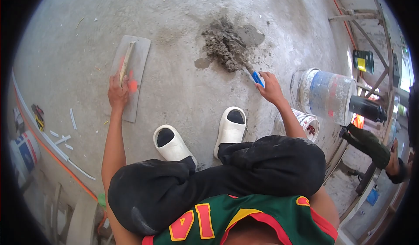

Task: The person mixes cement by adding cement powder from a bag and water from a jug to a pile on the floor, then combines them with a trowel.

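Note:
My left hand [118, 93] is closed around the handle of a long, flat plastering float [139, 62], whose plate lies face down on or close to the concrete floor. A reddish-orange patch shows on the float beside my fingers. To the right, my right hand [272, 88] grips the blue handle of a trowel [257, 78]. Its blade goes into a heap of wet grey mortar [224, 44] and is mostly hidden there. Smears and crumbs of mortar surround the heap.
A large plastic bucket [334, 94] and a smaller white pail [312, 127] stand at my right. Beyond them are a wooden frame [371, 40] and another person's arm [395, 158]. An orange hose [59, 162], white plastic strips [73, 118] and another bucket [25, 151] lie left.

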Motion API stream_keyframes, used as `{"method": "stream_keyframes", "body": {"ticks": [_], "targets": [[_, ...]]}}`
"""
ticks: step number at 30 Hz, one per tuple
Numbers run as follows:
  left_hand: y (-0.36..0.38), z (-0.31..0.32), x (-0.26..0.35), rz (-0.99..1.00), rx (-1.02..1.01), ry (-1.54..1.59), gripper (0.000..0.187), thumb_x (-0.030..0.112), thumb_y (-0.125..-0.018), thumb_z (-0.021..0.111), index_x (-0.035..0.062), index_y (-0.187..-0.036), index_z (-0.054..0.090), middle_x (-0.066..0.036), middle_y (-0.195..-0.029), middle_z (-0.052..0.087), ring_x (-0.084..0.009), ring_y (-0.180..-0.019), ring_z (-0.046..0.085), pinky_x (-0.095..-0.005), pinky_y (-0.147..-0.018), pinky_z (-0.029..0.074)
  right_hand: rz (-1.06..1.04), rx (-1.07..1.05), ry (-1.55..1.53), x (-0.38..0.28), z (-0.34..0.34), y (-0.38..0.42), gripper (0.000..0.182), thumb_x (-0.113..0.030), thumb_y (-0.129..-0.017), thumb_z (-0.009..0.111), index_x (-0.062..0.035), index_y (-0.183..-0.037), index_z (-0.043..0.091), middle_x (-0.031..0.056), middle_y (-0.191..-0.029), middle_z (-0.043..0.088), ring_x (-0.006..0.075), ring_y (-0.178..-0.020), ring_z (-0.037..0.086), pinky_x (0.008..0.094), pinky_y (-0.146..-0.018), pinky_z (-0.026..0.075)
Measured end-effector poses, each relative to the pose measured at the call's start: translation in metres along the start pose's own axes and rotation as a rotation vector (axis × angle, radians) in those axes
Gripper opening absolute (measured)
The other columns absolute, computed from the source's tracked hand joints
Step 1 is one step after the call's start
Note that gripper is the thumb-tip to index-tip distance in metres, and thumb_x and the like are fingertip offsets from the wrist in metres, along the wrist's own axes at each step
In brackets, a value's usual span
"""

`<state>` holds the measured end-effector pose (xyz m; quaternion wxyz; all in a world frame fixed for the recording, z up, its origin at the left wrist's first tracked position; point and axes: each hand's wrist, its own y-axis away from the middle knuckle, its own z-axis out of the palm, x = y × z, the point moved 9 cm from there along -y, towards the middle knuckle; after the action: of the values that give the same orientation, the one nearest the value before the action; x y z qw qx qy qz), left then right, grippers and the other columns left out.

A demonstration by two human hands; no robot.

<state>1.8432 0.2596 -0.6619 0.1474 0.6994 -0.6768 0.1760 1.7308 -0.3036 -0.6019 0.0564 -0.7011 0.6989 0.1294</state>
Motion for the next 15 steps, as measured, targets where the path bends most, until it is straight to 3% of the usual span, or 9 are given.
{"method": "stream_keyframes", "body": {"ticks": [5,8,11,14,15], "targets": [[0.000,-0.001,0.001,0.027,0.025,0.006,0.041,0.035,-0.098,0.050,0.0081,-0.128,0.056,-0.018,-0.109,0.057,-0.0408,-0.092,0.062,-0.0479,-0.075,0.051,-0.025,-0.164,0.160,0.007,0.028,-0.040,0.037,-0.023,-0.077,0.073,-0.0029,-0.107,0.062,0.0166,-0.105,0.059,0.0356,-0.098,0.056,0.0433,-0.084,0.046],[-0.001,-0.002,0.000,0.026,0.030,-0.001,0.040,0.035,-0.098,0.050,0.0080,-0.127,0.056,-0.018,-0.110,0.057,-0.0410,-0.091,0.062,-0.0480,-0.073,0.051,0.038,-0.088,-0.056,0.014,0.023,-0.049,0.031,-0.021,-0.073,0.073,-0.0015,-0.095,0.062,0.0176,-0.100,0.060,0.0362,-0.094,0.058,0.0441,-0.082,0.047],[0.002,-0.002,0.001,0.024,0.023,0.005,0.040,0.035,-0.098,0.049,0.0083,-0.128,0.056,-0.018,-0.110,0.058,-0.0410,-0.091,0.063,-0.0477,-0.074,0.051,0.154,-0.132,-0.235,0.007,0.026,-0.045,0.030,-0.020,-0.073,0.070,-0.0008,-0.093,0.060,0.0180,-0.090,0.062,0.0375,-0.085,0.060,0.0446,-0.077,0.049],[0.002,-0.004,0.003,0.010,0.013,0.005,0.040,0.035,-0.099,0.049,0.0085,-0.128,0.056,-0.018,-0.111,0.058,-0.0404,-0.092,0.063,-0.0471,-0.075,0.052,-0.097,-0.042,0.023,0.006,0.037,-0.039,0.034,-0.020,-0.075,0.070,-0.0018,-0.101,0.057,0.0198,-0.084,0.064,0.0390,-0.080,0.062,0.0445,-0.073,0.050],[0.002,-0.004,0.003,0.010,0.018,0.005,0.040,0.034,-0.099,0.049,0.0084,-0.128,0.056,-0.018,-0.111,0.058,-0.0402,-0.092,0.063,-0.0467,-0.075,0.052,-0.010,-0.050,-0.028,0.009,0.034,-0.040,0.035,-0.021,-0.076,0.069,-0.0020,-0.102,0.057,0.0209,-0.085,0.064,0.0394,-0.079,0.063,0.0450,-0.072,0.049]]}}
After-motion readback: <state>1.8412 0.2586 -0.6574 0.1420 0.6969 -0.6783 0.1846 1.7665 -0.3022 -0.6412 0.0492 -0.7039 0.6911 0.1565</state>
